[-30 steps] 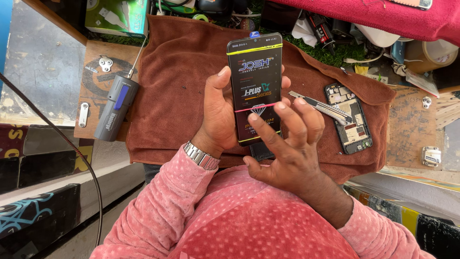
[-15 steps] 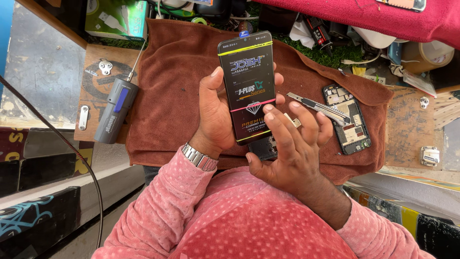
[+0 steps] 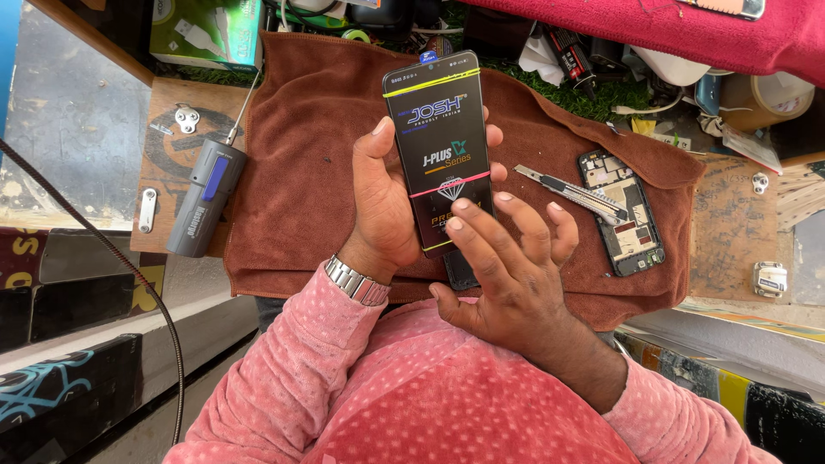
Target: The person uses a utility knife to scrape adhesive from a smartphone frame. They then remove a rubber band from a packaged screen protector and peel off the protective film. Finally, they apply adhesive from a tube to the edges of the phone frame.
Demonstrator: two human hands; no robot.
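Observation:
My left hand (image 3: 387,202) grips a black phone display panel (image 3: 438,142) with a printed protective film, holding it upright over the brown towel (image 3: 309,146). The thumb lies along its left edge and the fingers wrap behind it. My right hand (image 3: 507,266) is spread over the panel's lower end, with its fingertips touching the film near the bottom right corner. A metal watch sits on my left wrist (image 3: 357,282). Both sleeves are pink.
On the towel to the right lie a utility knife (image 3: 571,191) and an opened phone frame with bare circuit boards (image 3: 623,213). A grey handheld tool (image 3: 204,196) rests on the wooden bench at left. A green box (image 3: 206,30) and assorted clutter sit at the back.
The panel has shifted slightly left and up in my left hand. My right hand's fingertips have slid down along its lower end.

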